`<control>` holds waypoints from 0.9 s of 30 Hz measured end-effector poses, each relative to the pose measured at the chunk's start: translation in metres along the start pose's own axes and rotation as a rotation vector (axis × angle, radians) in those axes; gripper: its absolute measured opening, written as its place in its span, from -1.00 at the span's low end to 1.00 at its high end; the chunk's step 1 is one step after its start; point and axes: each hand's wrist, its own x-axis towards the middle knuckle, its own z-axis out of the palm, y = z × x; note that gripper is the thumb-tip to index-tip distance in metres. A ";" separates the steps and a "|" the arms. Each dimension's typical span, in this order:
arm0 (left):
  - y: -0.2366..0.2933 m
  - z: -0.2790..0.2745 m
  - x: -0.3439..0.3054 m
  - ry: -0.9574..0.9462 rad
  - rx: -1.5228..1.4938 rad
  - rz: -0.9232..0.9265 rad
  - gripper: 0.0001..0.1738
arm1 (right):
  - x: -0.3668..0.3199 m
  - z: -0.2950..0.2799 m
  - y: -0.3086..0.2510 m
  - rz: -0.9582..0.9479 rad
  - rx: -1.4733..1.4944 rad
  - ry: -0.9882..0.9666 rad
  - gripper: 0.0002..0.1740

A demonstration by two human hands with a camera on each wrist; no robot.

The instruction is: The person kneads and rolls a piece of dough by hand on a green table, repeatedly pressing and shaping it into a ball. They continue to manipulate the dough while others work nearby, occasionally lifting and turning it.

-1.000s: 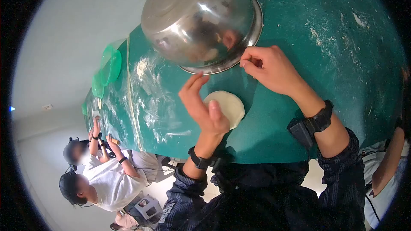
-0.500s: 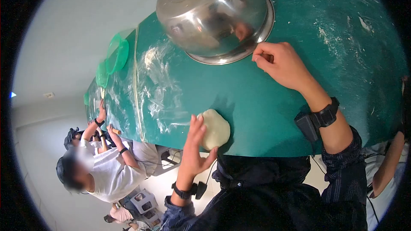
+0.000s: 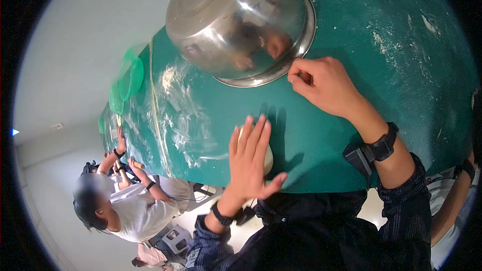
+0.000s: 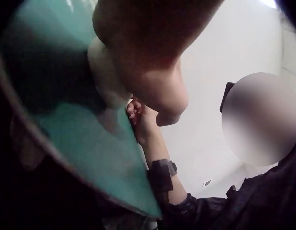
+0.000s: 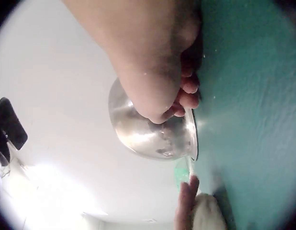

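Note:
My left hand [image 3: 249,158] lies palm down over a pale round of dough [image 3: 269,161], fingers straight and thumb spread to the side. Most of the dough is hidden beneath it in the head view; in the left wrist view the dough [image 4: 104,72] shows under the palm. My right hand [image 3: 324,84] rests by the rim of an upturned steel bowl [image 3: 241,25], its fingers curled in with nothing seen between them. The right wrist view shows those curled fingers [image 5: 188,99] close over the green tabletop [image 5: 253,120].
Flour is smeared on the green table [image 3: 321,155] at left and far right. A green plastic container [image 3: 131,78] stands beyond a pale strip [image 3: 157,115] across the table. Another person in white [image 3: 143,206] works at the left; an arm [image 3: 452,208] shows at the right edge.
The dough has shifted towards the near table edge. My left hand, turned on its side before, has come over the dough palm down. My right hand stays by the bowl.

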 end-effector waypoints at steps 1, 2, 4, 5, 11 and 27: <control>-0.005 -0.003 0.020 0.022 -0.003 0.017 0.10 | 0.000 0.000 0.000 0.021 0.013 -0.001 -0.84; -0.012 -0.005 0.036 0.048 -0.003 0.030 0.09 | 0.001 0.000 0.001 0.036 0.026 -0.005 -0.84; -0.035 -0.001 0.057 0.183 -0.045 0.067 0.04 | 0.002 0.001 0.000 0.057 0.042 -0.021 -0.83; -0.045 0.001 0.059 0.253 -0.062 0.085 0.01 | 0.002 0.000 -0.001 0.063 0.044 -0.032 -0.83; -0.040 0.029 0.048 0.552 -0.123 -0.344 -0.31 | 0.001 0.000 0.000 0.031 0.064 -0.034 -0.84; -0.009 0.006 -0.043 0.256 -0.274 -0.081 -0.01 | -0.004 0.000 -0.005 0.045 0.076 -0.056 -0.85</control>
